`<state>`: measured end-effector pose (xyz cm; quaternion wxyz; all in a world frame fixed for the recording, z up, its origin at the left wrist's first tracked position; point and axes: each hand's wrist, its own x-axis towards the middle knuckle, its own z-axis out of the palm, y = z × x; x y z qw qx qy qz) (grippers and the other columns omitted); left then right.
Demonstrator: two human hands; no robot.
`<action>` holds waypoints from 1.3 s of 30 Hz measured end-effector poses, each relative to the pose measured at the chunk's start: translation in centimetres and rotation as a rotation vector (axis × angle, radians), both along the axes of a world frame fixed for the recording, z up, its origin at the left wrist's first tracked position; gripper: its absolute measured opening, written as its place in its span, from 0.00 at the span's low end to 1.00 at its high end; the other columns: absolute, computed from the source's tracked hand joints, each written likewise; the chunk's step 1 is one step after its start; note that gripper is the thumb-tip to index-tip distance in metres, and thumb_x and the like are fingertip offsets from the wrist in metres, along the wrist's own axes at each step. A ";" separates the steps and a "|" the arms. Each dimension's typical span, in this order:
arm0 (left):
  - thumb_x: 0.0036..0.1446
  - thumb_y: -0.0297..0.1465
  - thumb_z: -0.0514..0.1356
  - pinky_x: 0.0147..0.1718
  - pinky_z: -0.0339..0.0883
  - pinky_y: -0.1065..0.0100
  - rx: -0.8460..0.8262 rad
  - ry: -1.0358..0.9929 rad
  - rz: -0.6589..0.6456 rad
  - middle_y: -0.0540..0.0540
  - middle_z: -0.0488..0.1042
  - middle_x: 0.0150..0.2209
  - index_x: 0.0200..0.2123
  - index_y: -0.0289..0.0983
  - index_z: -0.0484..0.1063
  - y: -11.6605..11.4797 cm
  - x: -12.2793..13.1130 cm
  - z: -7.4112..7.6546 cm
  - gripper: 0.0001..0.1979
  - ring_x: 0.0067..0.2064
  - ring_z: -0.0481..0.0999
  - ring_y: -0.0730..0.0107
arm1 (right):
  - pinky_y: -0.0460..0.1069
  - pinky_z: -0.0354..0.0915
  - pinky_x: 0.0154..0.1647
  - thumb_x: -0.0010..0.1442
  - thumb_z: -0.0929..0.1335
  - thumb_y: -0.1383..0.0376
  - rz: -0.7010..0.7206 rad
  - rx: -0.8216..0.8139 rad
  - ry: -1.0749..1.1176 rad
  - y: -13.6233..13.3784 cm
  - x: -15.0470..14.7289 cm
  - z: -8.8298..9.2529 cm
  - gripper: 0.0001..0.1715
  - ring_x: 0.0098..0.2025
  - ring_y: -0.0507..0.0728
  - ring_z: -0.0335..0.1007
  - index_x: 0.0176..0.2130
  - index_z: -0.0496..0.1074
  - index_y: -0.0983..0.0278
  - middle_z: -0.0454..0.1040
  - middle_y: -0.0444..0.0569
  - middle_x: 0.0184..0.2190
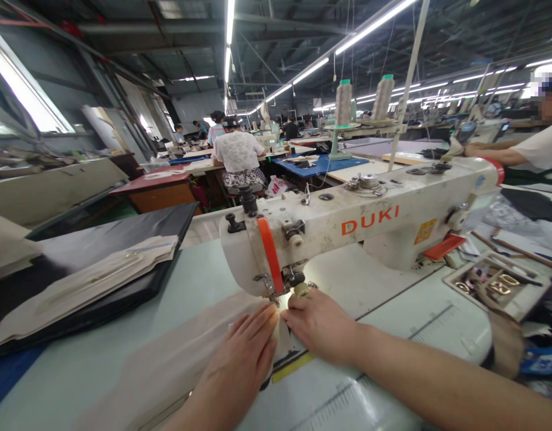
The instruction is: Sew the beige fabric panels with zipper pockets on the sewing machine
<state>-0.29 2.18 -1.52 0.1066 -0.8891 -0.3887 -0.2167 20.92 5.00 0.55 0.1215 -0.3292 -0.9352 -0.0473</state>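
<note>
A white sewing machine (321,230) with red DUKI lettering stands across the middle of the table. Pale beige cloth (186,341) lies on the table to the left of its needle area and reaches under it. My left hand (244,353) rests on the cloth, palm down, its fingers stretched out and lying side by side just in front of the needle area. Just right of the needle, my right hand (321,323) has its fingers curled and pressed together low at the cloth's edge; what they hold is hidden. The needle tip itself is mostly covered.
Folded beige pieces (91,278) lie on a black sheet (168,221) at the left. A tray of metal buckles (496,284) sits at the right. Thread cones (343,102) stand behind the machine. A person (237,149) sits ahead; another person's arm (496,152) shows at right.
</note>
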 end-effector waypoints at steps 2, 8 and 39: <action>0.67 0.30 0.51 0.57 0.71 0.56 -0.024 -0.013 0.009 0.42 0.76 0.57 0.59 0.39 0.71 -0.1 0.0 0.1 0.20 0.56 0.76 0.60 | 0.53 0.61 0.44 0.68 0.64 0.69 0.003 0.003 0.002 0.0 0.0 -0.1 0.09 0.40 0.59 0.67 0.38 0.74 0.66 0.73 0.52 0.34; 0.66 0.30 0.52 0.57 0.71 0.56 -0.055 -0.022 0.018 0.42 0.76 0.57 0.57 0.39 0.72 0.2 -0.1 -0.1 0.19 0.57 0.76 0.60 | 0.53 0.62 0.45 0.68 0.64 0.69 0.012 0.018 0.012 0.0 0.1 -0.2 0.09 0.40 0.59 0.67 0.38 0.74 0.66 0.72 0.51 0.32; 0.60 0.48 0.58 0.58 0.66 0.59 0.038 0.222 0.249 0.43 0.60 0.68 0.73 0.45 0.41 -12.8 -10.0 0.5 0.44 0.65 0.65 0.52 | 0.51 0.63 0.41 0.69 0.62 0.68 0.173 -0.012 0.313 -1.4 1.2 -0.6 0.14 0.38 0.58 0.68 0.38 0.77 0.65 0.76 0.51 0.32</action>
